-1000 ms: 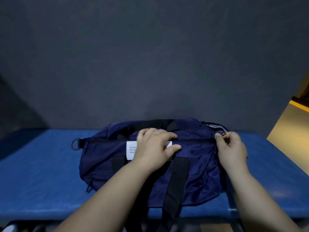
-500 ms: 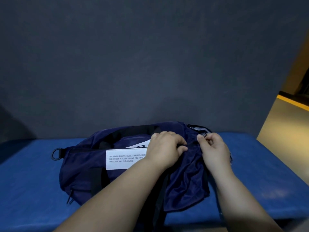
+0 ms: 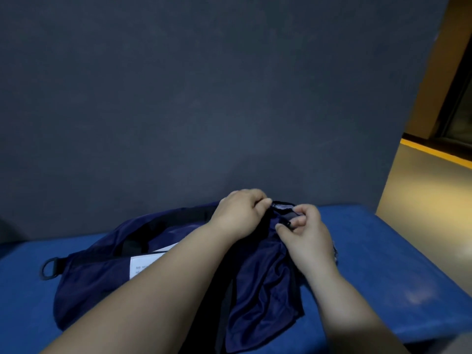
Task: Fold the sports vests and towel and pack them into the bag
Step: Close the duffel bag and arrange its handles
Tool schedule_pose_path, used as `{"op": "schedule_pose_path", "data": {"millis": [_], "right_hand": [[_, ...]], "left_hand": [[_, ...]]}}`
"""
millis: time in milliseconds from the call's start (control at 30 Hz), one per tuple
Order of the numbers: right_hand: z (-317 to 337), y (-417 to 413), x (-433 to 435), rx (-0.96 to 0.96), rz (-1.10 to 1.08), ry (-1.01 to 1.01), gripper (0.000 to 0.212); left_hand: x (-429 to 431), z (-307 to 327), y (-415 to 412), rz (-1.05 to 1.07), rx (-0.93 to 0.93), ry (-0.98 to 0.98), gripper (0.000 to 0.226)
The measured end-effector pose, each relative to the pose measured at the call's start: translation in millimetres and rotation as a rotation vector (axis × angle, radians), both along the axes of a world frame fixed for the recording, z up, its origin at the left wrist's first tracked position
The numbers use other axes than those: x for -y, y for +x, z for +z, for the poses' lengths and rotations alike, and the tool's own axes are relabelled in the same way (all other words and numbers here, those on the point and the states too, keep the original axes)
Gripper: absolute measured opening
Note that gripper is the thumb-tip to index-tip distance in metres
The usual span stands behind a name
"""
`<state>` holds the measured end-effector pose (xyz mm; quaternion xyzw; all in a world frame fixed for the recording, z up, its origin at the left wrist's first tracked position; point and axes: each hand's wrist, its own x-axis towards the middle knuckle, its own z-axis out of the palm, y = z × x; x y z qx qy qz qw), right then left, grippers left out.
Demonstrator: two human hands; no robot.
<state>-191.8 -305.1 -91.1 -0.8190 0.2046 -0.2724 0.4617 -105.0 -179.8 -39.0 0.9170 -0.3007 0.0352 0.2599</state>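
The navy bag (image 3: 102,277) lies on the blue desk (image 3: 383,251) beneath both hands. The left hand (image 3: 240,213) pinches its end fabric, fingers curled. Just beside those fingers the right hand (image 3: 306,231) clamps the zip pull (image 3: 287,223). No vests or towel show outside, so they are likely packed and only zipping is left.

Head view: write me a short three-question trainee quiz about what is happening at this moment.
1. True or false: the left hand and the right hand both grip the bag near its right end.
2. The black ring is at the bag's: A) left end, B) right end, C) top middle.
3. What colour is the surface under the bag?
Key: 1 true; 2 A; 3 blue.
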Motion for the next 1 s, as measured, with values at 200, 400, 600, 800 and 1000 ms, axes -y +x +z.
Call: {"op": "schedule_pose_path", "data": {"millis": [200,400,600,800,1000], "right_hand": [[0,8,18,-0.114,0.054,-0.382,0.071],[-11,20,34,-0.222,0.359,-0.010,0.097],[-1,21,36,-0.142,0.502,0.079,0.058],[2,22,37,-0.169,0.575,0.133,0.053],[-4,27,42,-0.228,0.648,0.350,0.050]], "left_hand": [[28,-30,29,-0.023,-0.236,0.033,0.041],[19,-47,20,0.011,-0.170,-0.079,0.031],[17,-36,28,0.122,-0.151,-0.127,0.020],[28,-21,59,0.210,-0.142,0.055,0.032],[27,-47,49,0.131,-0.278,0.042,0.042]]}}
